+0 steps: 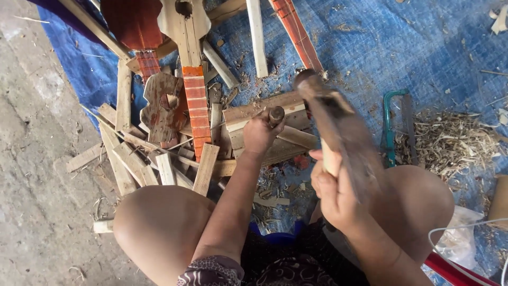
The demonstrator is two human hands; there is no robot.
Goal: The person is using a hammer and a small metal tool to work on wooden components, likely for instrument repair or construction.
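Our left hand (258, 133) is closed around a short wooden-handled tool (276, 114) standing upright on a wood block (264, 114) at centre. Our right hand (333, 193) is clenched on a blurred mallet (338, 124), its long axis running from near right to far left. Two small guitar bodies (182, 24) lie far left on the blue tarp (423, 47).

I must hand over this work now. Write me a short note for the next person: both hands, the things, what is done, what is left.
Left hand: grips a chisel handle, upright on a wooden block.
Right hand: holds a raised wooden mallet, blurred.
Around: wood offcuts, small guitar bodies and necks, a teal saw, shavings on the blue tarp.
Done: unclear. Left: cannot tell.
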